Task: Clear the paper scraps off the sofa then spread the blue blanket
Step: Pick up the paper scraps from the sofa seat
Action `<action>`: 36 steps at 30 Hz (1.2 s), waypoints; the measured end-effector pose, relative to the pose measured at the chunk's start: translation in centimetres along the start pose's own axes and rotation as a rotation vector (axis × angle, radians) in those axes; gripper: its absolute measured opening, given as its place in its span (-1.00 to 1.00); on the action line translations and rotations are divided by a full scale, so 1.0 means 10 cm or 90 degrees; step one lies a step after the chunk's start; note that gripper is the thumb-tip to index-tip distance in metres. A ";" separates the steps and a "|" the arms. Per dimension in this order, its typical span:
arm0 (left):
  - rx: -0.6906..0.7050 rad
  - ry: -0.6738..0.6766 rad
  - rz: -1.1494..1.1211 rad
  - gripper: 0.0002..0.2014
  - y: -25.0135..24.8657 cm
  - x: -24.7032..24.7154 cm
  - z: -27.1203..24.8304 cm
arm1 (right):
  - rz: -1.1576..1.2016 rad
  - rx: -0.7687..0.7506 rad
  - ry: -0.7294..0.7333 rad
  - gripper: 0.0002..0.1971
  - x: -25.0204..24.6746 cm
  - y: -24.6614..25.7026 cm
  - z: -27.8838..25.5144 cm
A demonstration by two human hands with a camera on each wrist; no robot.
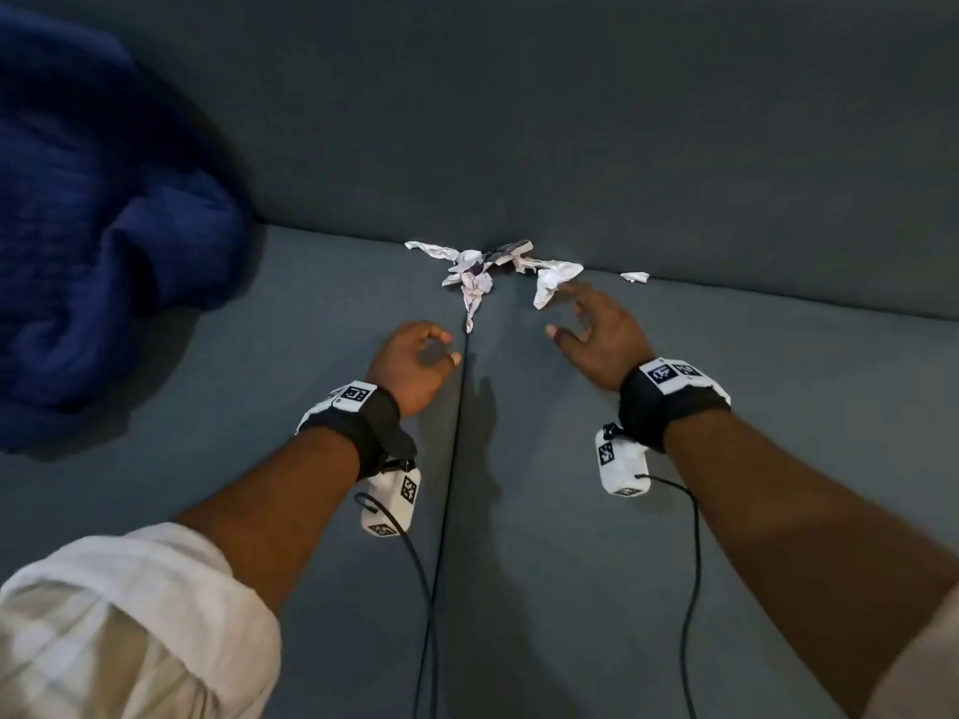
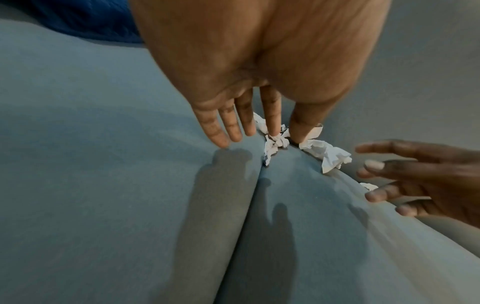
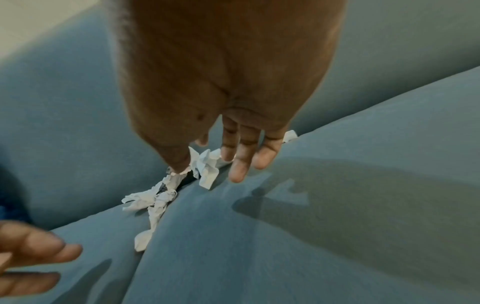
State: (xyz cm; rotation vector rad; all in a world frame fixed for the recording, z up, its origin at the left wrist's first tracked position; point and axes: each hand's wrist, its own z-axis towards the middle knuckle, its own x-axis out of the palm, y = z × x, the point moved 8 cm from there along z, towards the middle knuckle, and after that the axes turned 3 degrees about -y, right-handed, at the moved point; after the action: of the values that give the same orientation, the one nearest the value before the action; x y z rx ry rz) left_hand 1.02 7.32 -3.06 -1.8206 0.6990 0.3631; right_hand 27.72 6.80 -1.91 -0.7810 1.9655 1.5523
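The left grip (image 1: 410,363) is hovering just short of the twisted paper scraps (image 1: 475,277), its fingers loosely apart and holding nothing. The right grip (image 1: 597,329) is reaching with fingers splayed, its tips just beside the larger crumpled scrap (image 1: 552,280), and is likewise empty.

The scraps are lying ahead of both grips, tucked into the crease where the sofa (image 1: 726,459) seat meets the backrest. One tail is trailing down the seam between the grips, and a small stray piece (image 1: 634,276) is sitting beyond the right grip's outer side.

The paper is looking light, thin and easily torn, so pinching each raised crumpled bulk should be safer than tugging a tail.

The blue blanket (image 1: 104,241) is lying bunched well off the left grip's outer side. It is looking soft, limp and bulky, probably best taken by an edge with both grips.
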 end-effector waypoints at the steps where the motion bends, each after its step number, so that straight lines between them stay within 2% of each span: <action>1: -0.006 0.000 -0.002 -0.83 0.03 0.02 0.05 | -0.003 -0.007 -0.019 -0.39 0.02 -0.02 0.10; 5: -0.054 -0.012 0.031 -0.70 0.18 0.10 0.16 | -0.042 0.048 -0.027 -0.36 0.12 -0.08 0.44; 9: -0.039 -0.058 0.043 -0.66 0.24 0.08 0.21 | -0.072 0.027 -0.069 -0.72 0.18 -0.14 0.60; 16: -0.045 -0.082 0.035 -0.70 0.26 0.12 0.32 | -0.018 0.040 -0.140 -0.77 0.08 -0.21 0.55; 18: -0.063 -0.112 -0.012 -0.80 0.23 0.10 0.32 | 0.038 0.023 -0.160 -0.77 -0.01 -0.11 0.40; 21: -0.088 -0.150 -0.171 -0.89 0.12 0.11 0.30 | 0.127 0.028 -0.183 -0.79 -0.06 0.01 0.07; 23: -0.118 -0.110 -0.282 -0.85 -0.01 0.22 0.25 | 0.171 0.037 -0.212 -0.83 -0.08 0.08 -0.18; 25: -0.158 0.001 -0.425 -0.86 -0.20 0.50 0.16 | 0.196 0.042 -0.220 -0.86 -0.03 0.19 -0.39; 26: -0.168 0.054 -0.467 -0.89 -0.33 0.63 0.10 | 0.205 0.040 -0.215 -0.88 0.02 0.24 -0.46; 28: -0.160 0.093 -0.494 -0.93 -0.49 0.84 0.04 | 0.234 0.026 -0.182 -0.88 0.16 0.34 -0.55; 31: -0.121 0.011 -0.448 -0.85 -0.49 0.87 0.12 | 0.307 0.014 -0.022 -0.80 0.44 0.39 -0.55; 33: -0.101 -0.055 -0.397 -0.82 -0.42 0.79 0.19 | 0.334 0.051 0.062 -0.78 0.46 0.25 -0.47; 34: -0.104 -0.068 -0.383 -0.81 -0.38 0.74 0.21 | 0.326 0.074 0.048 -0.82 0.37 0.13 -0.38; 36: -0.124 -0.062 -0.382 -0.77 -0.31 0.71 0.22 | 0.285 0.136 -0.090 -0.87 -0.03 -0.20 -0.15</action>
State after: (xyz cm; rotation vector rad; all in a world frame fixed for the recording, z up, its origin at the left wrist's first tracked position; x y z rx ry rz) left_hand 8.67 8.00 -5.51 -2.0777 0.0305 0.1189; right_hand 29.29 4.99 -2.79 -0.1414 2.2515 1.5444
